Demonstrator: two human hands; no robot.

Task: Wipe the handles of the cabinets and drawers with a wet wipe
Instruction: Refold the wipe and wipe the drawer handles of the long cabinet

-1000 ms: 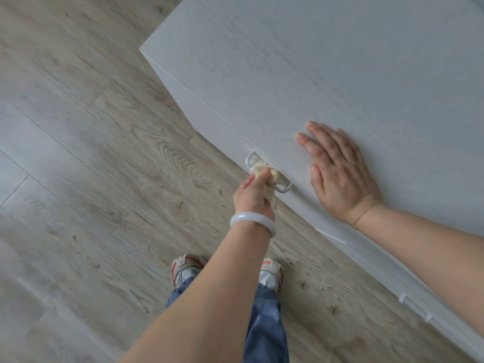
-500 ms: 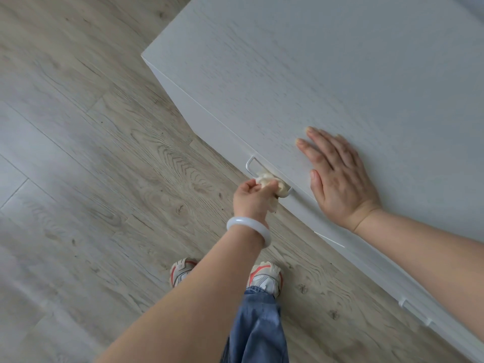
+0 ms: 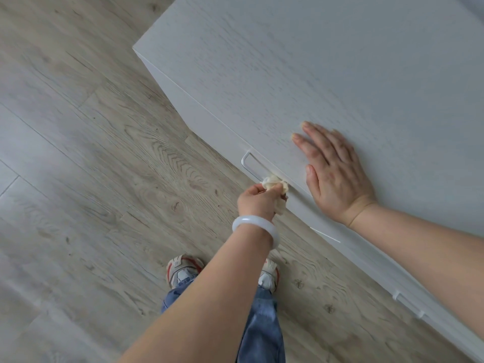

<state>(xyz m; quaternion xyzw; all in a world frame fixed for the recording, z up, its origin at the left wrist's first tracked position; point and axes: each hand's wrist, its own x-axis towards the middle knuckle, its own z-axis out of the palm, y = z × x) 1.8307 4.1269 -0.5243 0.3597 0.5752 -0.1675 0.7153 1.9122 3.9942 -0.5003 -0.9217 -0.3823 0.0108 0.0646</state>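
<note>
A white cabinet (image 3: 301,74) stands to my right, seen from above. On its front edge sits a thin white drawer handle (image 3: 250,166). My left hand (image 3: 258,201), with a pale bangle at the wrist, grips a crumpled cream wet wipe (image 3: 275,186) pressed round the right end of that handle. The handle's left end is bare. My right hand (image 3: 335,174) rests flat on the cabinet top, fingers straight, just right of the handle. A second white handle (image 3: 408,303) shows further right along the front.
Grey wood-grain floor (image 3: 91,179) fills the left and bottom of the view. My two sneakers (image 3: 183,268) and blue jeans stand close to the cabinet front, below my left arm.
My left hand has slid the wipe along the handle from its left part to its right end. My right hand has stayed flat on the cabinet top.
</note>
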